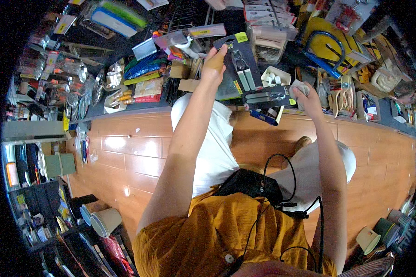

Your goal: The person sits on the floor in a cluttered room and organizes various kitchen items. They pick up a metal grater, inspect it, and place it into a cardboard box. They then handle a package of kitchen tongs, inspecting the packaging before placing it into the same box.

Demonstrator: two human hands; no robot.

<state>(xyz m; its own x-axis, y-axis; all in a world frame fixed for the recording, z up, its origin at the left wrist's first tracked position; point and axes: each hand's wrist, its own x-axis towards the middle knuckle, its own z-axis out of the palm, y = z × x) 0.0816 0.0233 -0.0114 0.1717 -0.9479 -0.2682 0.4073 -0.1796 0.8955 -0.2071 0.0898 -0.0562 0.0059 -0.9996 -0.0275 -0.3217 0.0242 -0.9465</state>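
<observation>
My left hand [216, 65] grips the upper edge of a dark carded pack [242, 64] that holds a tool with two pale grey-green handles. Just below it lies a similar carded pack [267, 97], turned sideways. A crumpled whitish cloth [299, 90] is held in my right hand [309, 98], right of the packs. Between the hands, behind the sideways pack, sits a white box [276, 77] with small white items. A dark blue box [267, 116] stands at the shelf's front edge under the packs.
The crowded shelf [149, 110] crosses in front of me. Left are a white box of yellow-handled items [119, 101] and packaged utensils; right are wooden-handled brushes [343, 95] and a blue-framed saw [324, 52]. Buckets [105, 221] stand behind me at left, near my crouched legs' tiled floor [135, 145].
</observation>
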